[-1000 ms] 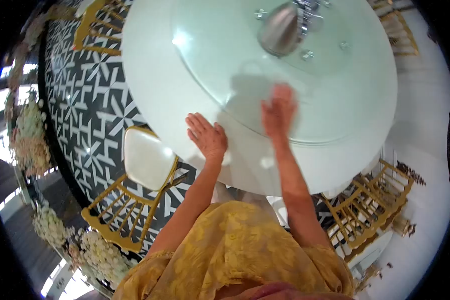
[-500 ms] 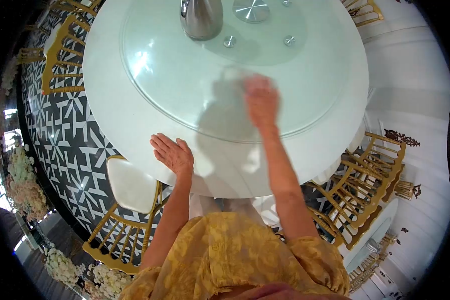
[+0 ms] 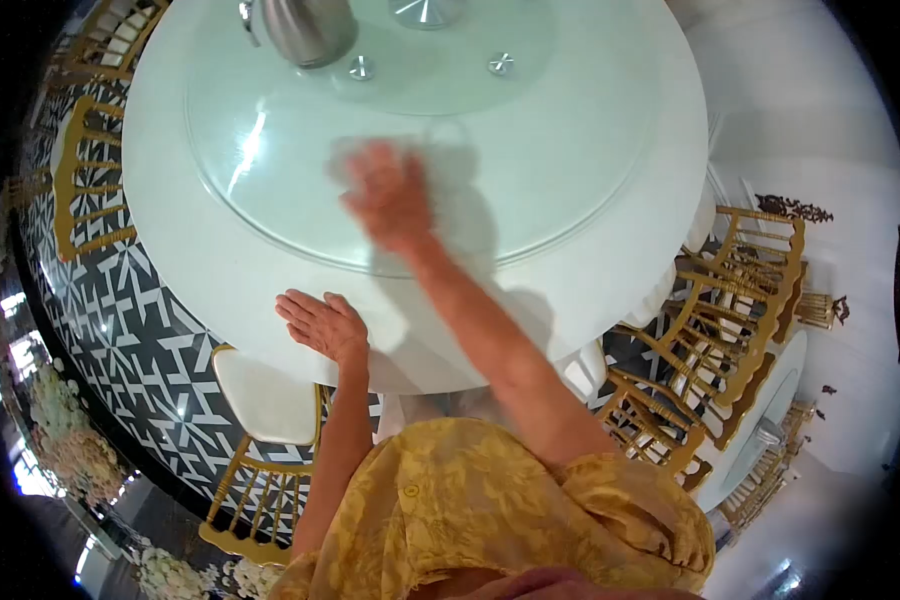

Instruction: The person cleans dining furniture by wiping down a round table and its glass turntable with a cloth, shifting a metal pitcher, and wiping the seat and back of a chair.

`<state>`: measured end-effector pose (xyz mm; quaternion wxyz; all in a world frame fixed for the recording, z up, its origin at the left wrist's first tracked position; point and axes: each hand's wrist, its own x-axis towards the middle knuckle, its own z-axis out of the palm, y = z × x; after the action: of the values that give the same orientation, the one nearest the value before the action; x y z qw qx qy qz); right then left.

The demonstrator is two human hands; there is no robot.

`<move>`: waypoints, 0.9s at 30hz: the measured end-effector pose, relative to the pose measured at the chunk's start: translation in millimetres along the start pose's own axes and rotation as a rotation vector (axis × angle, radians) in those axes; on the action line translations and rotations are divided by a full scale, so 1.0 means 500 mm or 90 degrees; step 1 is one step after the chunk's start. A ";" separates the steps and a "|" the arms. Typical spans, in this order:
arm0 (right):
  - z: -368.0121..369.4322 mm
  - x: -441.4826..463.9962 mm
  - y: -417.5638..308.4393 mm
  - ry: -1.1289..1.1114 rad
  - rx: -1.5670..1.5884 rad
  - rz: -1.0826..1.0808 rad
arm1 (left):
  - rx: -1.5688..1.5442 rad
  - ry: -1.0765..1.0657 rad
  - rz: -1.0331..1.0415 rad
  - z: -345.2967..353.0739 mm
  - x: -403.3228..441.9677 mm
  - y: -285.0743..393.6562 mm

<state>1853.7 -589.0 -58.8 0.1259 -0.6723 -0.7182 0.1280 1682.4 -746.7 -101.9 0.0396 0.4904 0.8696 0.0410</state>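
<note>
My left hand [image 3: 324, 326] rests flat on the white tabletop [image 3: 260, 280] near its front edge, palm down, fingers spread, holding nothing. Over the round glass turntable [image 3: 560, 140] is my right hand [image 3: 388, 195], blurred by motion, its fingers smeared. Whether anything lies under that palm cannot be made out. Beyond it, on the glass, stands a steel pitcher [image 3: 308, 28] with its handle to the left. Small round metal discs [image 3: 361, 68] show through or on the glass, and a larger metal disc [image 3: 425, 10] is at the top edge.
A gold chair with a white seat [image 3: 268, 395] stands at the front left of the table. Another gold chair [image 3: 90, 180] is at the far left. Several gold chairs [image 3: 725, 320] crowd the right. Pale flowers [image 3: 75, 440] are at lower left, over patterned floor.
My right hand has swept leftward over the glass. My left hand stays flat on the tabletop. The view has shifted, so the pitcher appears further left.
</note>
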 end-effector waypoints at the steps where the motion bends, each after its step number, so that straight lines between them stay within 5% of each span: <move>1: 0.073 -0.010 -0.086 -0.040 0.047 -0.113 | 0.007 0.001 0.017 0.000 0.002 0.002; 5: 0.097 -0.056 -0.139 -0.058 0.129 -0.211 | 0.005 -0.012 0.011 0.000 0.000 -0.003; 9: 0.037 -0.075 0.007 0.066 0.076 -0.170 | -0.021 0.006 0.026 0.001 0.003 0.003; 10: -0.107 -0.060 0.092 -0.082 0.037 -0.003 | -0.016 -0.006 0.011 0.000 0.000 -0.004; 11: -0.096 -0.074 0.175 0.092 -0.099 -0.061 | -0.012 -0.008 0.008 0.000 0.001 -0.005; 12: -0.159 -0.065 0.282 0.000 -0.143 0.120 | -0.004 -0.007 0.009 -0.002 -0.002 -0.014; 13: -0.102 -0.085 0.341 0.172 -0.293 0.019 | -0.005 0.001 0.013 0.003 0.002 -0.006; 15: -0.183 -0.112 0.488 0.115 -0.216 0.218 | 0.002 -0.017 0.011 0.001 -0.003 -0.013; 17: -0.147 -0.142 0.575 0.191 -0.135 0.222 | -0.003 -0.015 0.003 0.003 0.003 -0.003; 21: -0.069 -0.165 0.435 0.144 -0.264 0.195 | 0.005 -0.005 0.017 0.003 0.003 -0.006; 27: 0.014 -0.193 0.027 -0.061 -0.071 -0.042 | 0.000 -0.007 0.016 -0.001 0.003 -0.004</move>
<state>1870.0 -684.5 -71.0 0.0580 -0.6473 -0.7512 0.1156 1679.8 -746.8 -101.5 0.0437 0.5017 0.8630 0.0390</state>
